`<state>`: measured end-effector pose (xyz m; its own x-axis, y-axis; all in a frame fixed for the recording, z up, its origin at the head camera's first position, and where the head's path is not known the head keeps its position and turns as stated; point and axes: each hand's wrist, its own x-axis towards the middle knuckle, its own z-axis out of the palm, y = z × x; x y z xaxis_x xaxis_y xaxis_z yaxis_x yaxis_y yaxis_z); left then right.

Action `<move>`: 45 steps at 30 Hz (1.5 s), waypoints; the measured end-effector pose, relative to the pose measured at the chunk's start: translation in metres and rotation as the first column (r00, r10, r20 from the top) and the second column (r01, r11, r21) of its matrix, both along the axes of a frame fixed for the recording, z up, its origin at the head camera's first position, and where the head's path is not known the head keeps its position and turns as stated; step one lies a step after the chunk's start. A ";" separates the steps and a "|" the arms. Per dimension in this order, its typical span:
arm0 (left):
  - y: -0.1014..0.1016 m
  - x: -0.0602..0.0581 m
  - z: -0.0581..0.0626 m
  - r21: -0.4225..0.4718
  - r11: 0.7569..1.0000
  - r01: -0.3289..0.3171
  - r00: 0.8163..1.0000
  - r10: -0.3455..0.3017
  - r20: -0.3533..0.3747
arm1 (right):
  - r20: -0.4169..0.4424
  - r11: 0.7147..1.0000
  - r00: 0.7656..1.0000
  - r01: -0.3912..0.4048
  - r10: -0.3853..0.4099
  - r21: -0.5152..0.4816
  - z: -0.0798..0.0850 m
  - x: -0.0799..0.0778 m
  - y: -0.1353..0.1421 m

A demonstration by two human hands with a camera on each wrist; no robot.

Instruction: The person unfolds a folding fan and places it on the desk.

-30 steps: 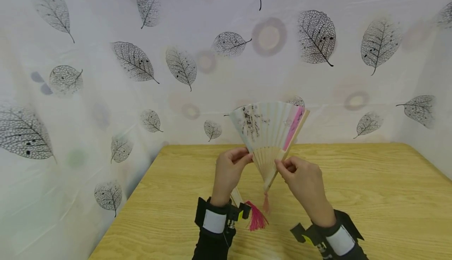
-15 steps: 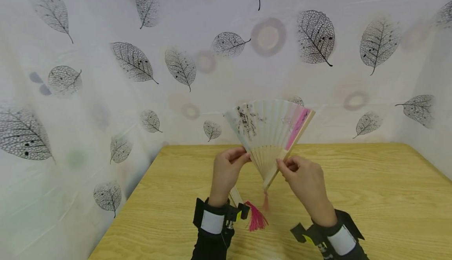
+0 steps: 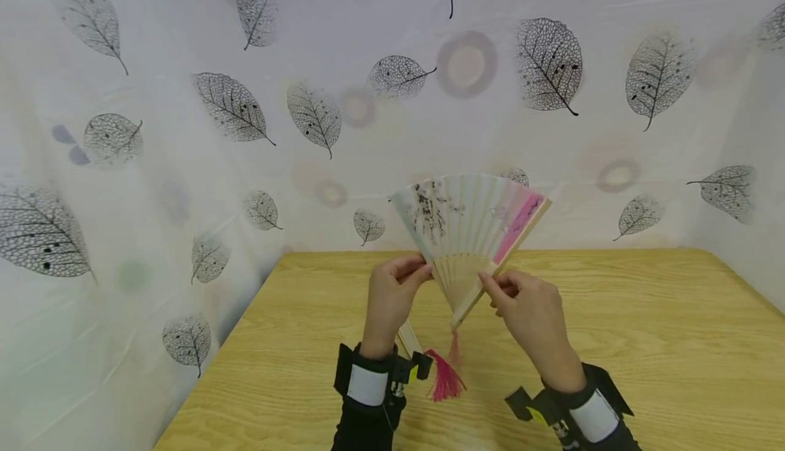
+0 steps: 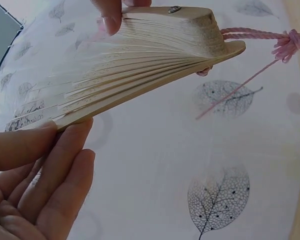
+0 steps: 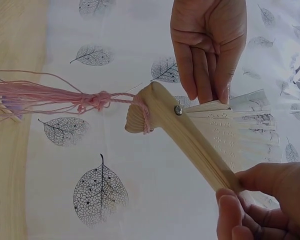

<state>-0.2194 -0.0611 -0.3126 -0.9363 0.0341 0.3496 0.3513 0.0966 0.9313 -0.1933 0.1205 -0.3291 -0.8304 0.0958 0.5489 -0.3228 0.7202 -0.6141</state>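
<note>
Both hands hold a partly spread folding fan (image 3: pixel 466 226) up above the table. Its leaf is pale with dark painted marks and a pink band near the right edge; the ribs are light wood. My left hand (image 3: pixel 392 301) pinches the left outer rib between thumb and fingers. On the opposite side, my right hand (image 3: pixel 530 311) pinches the thick right guard stick (image 5: pixel 195 145). A metal rivet (image 5: pixel 178 110) joins the ribs at the base, where a light pink tassel (image 5: pixel 50 95) hangs from a cord.
Partly hidden behind my left wrist, a second folded fan (image 3: pixel 407 338) with a bright pink tassel (image 3: pixel 447 377) lies on the wooden table (image 3: pixel 662 342). A white leaf-printed curtain (image 3: pixel 343 22) stands behind the table and along its sides.
The fan has spread wider, its right guard stick tilting further right. Its base has shifted slightly left, and my left hand has moved a little left.
</note>
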 end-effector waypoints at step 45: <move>-0.007 0.001 0.001 0.080 0.996 0.031 0.999 -0.029 -0.032 | -0.038 0.999 0.999 0.024 -0.023 0.022 -0.003 -0.003 0.004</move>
